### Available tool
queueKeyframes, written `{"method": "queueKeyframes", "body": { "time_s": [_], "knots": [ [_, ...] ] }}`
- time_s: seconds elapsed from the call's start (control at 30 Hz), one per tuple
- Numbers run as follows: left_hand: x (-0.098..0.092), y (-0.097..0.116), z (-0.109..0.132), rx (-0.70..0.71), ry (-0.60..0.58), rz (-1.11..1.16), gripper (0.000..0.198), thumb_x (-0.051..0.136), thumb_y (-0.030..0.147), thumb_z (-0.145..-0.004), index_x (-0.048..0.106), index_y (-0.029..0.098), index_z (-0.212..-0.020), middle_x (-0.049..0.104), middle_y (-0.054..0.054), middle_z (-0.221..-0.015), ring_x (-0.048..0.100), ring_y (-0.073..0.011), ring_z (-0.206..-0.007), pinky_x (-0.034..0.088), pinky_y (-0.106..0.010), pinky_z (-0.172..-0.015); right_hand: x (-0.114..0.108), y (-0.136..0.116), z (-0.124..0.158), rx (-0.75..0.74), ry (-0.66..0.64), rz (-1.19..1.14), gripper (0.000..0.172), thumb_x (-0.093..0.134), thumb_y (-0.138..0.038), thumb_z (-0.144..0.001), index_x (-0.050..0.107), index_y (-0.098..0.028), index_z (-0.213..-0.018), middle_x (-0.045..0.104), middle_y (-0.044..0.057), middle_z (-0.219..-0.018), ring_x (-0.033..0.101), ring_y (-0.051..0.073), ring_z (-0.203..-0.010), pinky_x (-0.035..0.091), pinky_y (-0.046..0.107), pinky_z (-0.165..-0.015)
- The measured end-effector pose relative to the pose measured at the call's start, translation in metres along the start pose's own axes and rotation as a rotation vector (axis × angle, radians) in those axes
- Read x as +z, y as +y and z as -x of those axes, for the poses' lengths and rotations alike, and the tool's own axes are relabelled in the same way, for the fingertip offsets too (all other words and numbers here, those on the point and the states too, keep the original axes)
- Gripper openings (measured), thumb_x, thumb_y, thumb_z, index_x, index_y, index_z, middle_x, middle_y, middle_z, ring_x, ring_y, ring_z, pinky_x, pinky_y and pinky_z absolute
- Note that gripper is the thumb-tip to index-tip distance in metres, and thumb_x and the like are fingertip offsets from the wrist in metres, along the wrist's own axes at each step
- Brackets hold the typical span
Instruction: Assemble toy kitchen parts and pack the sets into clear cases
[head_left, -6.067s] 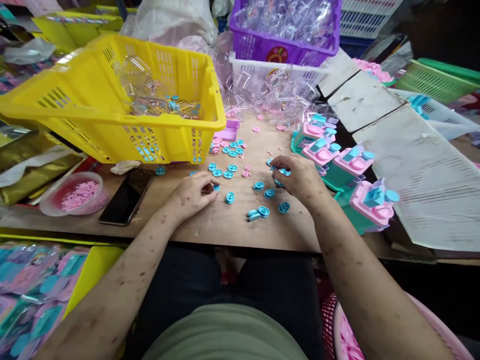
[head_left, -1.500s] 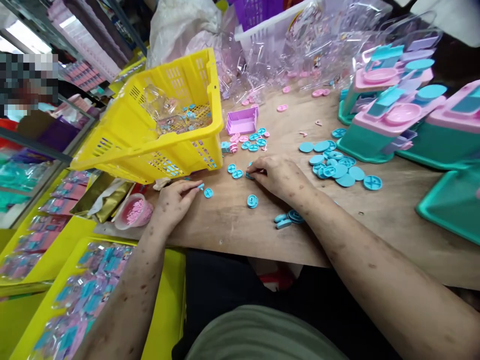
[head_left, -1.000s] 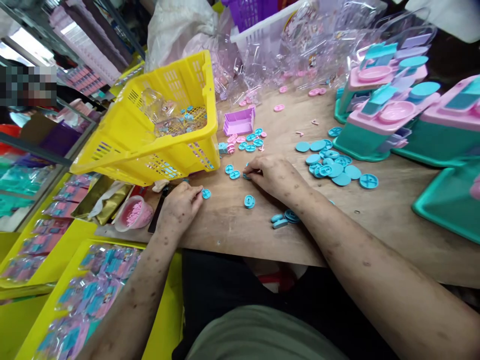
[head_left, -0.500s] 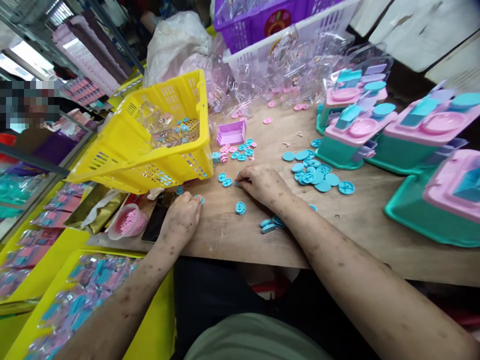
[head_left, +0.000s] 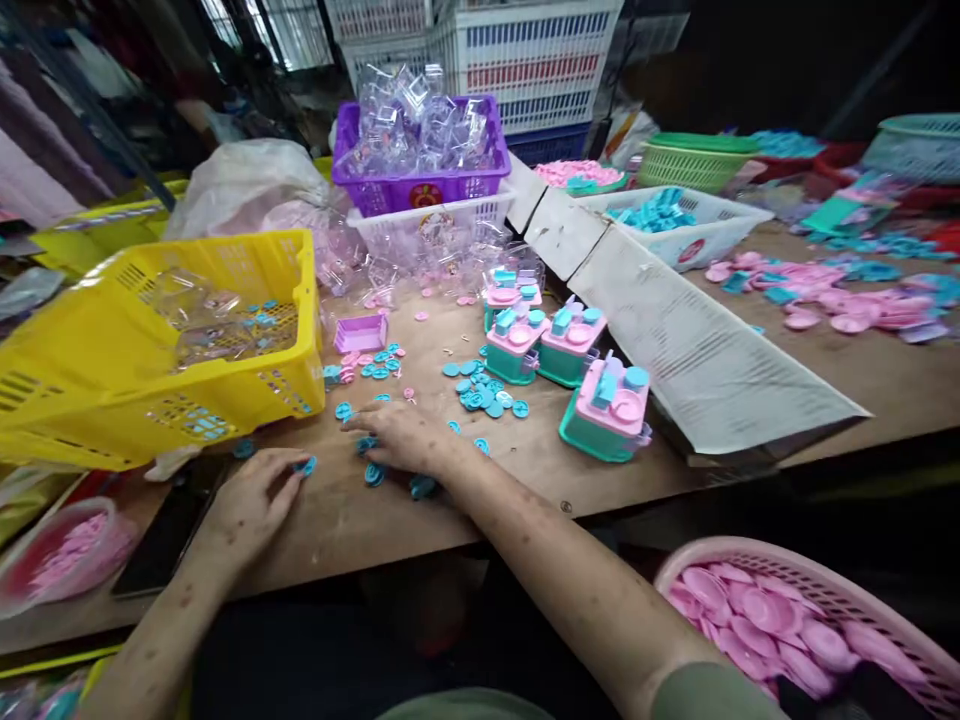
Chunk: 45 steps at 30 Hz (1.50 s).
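Observation:
My left hand (head_left: 251, 500) rests on the wooden table (head_left: 525, 470) with its fingertips pinched on a small blue plastic disc (head_left: 306, 465). Over a scatter of blue discs, my right hand (head_left: 401, 435) lies palm down with fingers curled, one disc (head_left: 373, 473) just below it; what it holds is hidden. A pile of blue discs (head_left: 480, 392) lies beyond the right hand. Several pink-and-teal toy sets (head_left: 609, 408) stand to the right of that pile.
A tilted yellow basket (head_left: 161, 345) stands at left, a small purple tray (head_left: 361, 333) beside it. A purple basket of clear packs (head_left: 424, 150), white crates, a pink-parts bowl (head_left: 60, 545), a black phone (head_left: 161, 535), a pink basket (head_left: 795, 620) and folded cardboard (head_left: 675, 340) surround the spot.
The view has swung up and to the right, showing more of the table and far baskets. Both hands stay at the blue discs; the left hand has slid a little toward me.

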<state>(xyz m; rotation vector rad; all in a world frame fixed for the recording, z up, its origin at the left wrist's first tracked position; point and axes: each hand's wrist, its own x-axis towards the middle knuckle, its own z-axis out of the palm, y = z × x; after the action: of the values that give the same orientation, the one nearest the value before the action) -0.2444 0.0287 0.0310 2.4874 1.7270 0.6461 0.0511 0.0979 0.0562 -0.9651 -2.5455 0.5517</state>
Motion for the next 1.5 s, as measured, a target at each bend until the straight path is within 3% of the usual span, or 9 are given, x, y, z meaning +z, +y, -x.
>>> {"method": "queueKeyframes", "body": {
  "time_s": [0.13,0.23,0.43,0.53,0.67,0.97,1.17,1.33,1.5],
  "knots": [
    [-0.006,0.015,-0.003,0.007,0.034,0.05,0.035,0.061,0.049,-0.102,0.078,0.025,-0.122,0.082,-0.012,-0.126,0.079,-0.0358,-0.116,0.064,-0.049,-0.108,-0.033,0.026,0.048,0.272,0.187,0.019,0.037,0.077,-0.018,-0.105,0.078,-0.029,-0.14,0.079,0.005,-0.141,0.076,0.023,-0.125,0.058,0.033,-0.111],
    [-0.007,0.04,-0.027,0.031,0.101,0.117,0.033,0.061,0.048,-0.104,0.078,0.026,-0.122,0.081,-0.01,-0.126,0.078,-0.0348,-0.117,0.064,-0.048,-0.108,-0.054,0.055,0.087,0.525,0.289,0.14,0.028,0.071,-0.011,-0.106,0.081,-0.016,-0.132,0.08,0.019,-0.132,0.075,0.033,-0.127,0.056,0.048,-0.117],
    [0.041,0.141,-0.142,0.363,-0.13,0.205,0.034,0.055,0.019,-0.106,0.079,0.022,-0.129,0.081,-0.011,-0.13,0.075,-0.0283,-0.123,0.061,-0.044,-0.112,-0.05,0.068,0.113,0.59,0.277,0.188,0.031,0.072,-0.006,-0.101,0.086,-0.019,-0.125,0.085,0.013,-0.124,0.081,0.03,-0.119,0.061,0.044,-0.113],
    [0.073,0.168,-0.187,0.455,-0.305,0.133,0.039,0.066,0.008,-0.093,0.082,0.023,-0.126,0.082,-0.01,-0.128,0.076,-0.0277,-0.123,0.061,-0.039,-0.11,-0.044,0.065,0.114,0.573,0.286,0.18,0.031,0.075,-0.005,-0.097,0.088,-0.022,-0.119,0.086,0.01,-0.121,0.081,0.028,-0.116,0.062,0.041,-0.112],
    [0.093,0.156,-0.202,0.472,-0.379,0.115,0.039,0.068,0.007,-0.093,0.083,0.024,-0.125,0.085,-0.007,-0.114,0.079,-0.0261,-0.107,0.062,-0.034,-0.096,-0.043,0.07,0.12,0.532,0.308,0.151,0.023,0.08,-0.011,-0.098,0.088,-0.022,-0.116,0.085,0.009,-0.117,0.08,0.027,-0.113,0.062,0.04,-0.107],
    [0.087,0.123,-0.194,0.482,-0.505,0.166,0.019,0.065,0.023,-0.105,0.084,0.022,-0.109,0.082,-0.006,-0.106,0.075,-0.0208,-0.095,0.054,-0.029,-0.084,-0.031,0.095,0.114,0.377,0.346,0.06,0.014,0.081,-0.011,-0.098,0.084,-0.022,-0.105,0.082,0.008,-0.113,0.079,0.027,-0.108,0.061,0.041,-0.101],
    [0.08,0.113,-0.188,0.248,-0.449,0.232,0.026,0.064,0.021,-0.105,0.078,0.018,-0.126,0.081,-0.007,-0.109,0.075,-0.0216,-0.098,0.056,-0.031,-0.087,-0.029,0.099,0.119,0.324,0.426,-0.018,0.01,0.073,-0.014,-0.103,0.076,-0.024,-0.1,0.085,0.007,-0.119,0.081,0.026,-0.109,0.063,0.042,-0.098],
    [0.073,0.123,-0.182,0.334,-0.303,0.055,0.027,0.06,0.024,-0.109,0.079,0.018,-0.127,0.075,-0.013,-0.126,0.071,-0.0278,-0.119,0.055,-0.04,-0.107,-0.03,0.101,0.123,0.35,0.547,-0.174,0.003,0.074,-0.023,-0.101,0.075,-0.024,-0.099,0.086,0.006,-0.109,0.081,0.024,-0.096,0.064,0.034,-0.083],
    [0.076,0.143,-0.178,0.373,-0.458,0.061,0.014,0.074,0.027,-0.102,0.085,0.024,-0.109,0.078,-0.008,-0.119,0.07,-0.0303,-0.122,0.056,-0.042,-0.106,-0.031,0.102,0.126,0.294,0.555,-0.146,0.018,0.076,-0.018,-0.101,0.082,-0.025,-0.116,0.087,0.005,-0.112,0.082,0.024,-0.1,0.065,0.035,-0.088]
  ]
}}
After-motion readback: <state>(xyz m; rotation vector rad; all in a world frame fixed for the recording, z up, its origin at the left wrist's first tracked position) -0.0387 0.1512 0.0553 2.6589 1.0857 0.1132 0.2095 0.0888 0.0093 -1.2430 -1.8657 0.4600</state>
